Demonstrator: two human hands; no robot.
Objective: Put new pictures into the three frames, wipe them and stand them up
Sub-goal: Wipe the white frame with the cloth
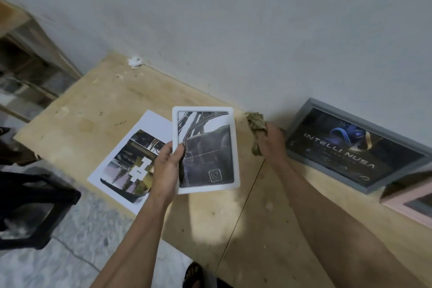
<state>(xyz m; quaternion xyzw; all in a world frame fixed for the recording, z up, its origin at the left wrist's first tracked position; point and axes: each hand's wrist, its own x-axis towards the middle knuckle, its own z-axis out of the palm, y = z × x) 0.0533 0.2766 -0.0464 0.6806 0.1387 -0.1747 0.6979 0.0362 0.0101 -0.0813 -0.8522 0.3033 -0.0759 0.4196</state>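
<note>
Risk: white frame (205, 149) is held above the table (112, 100) by the left hand (167, 166), thumb pinching one edge only. Right hand (272, 144) clutches the rag (256, 132) just beside it. Hard wiping could twist the frame loose.

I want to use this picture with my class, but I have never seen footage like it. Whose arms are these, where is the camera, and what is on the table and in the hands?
There is no machine here. A person wears a camera on the head, so you look down along their own arms. The left hand holds a white frame with a picture in it. The right hand grips a crumpled cloth, likely for wiping. On the wooden table lies a printed sheet. A grey frame leans at the wall, and part of a pink frame shows at the right edge.
</note>
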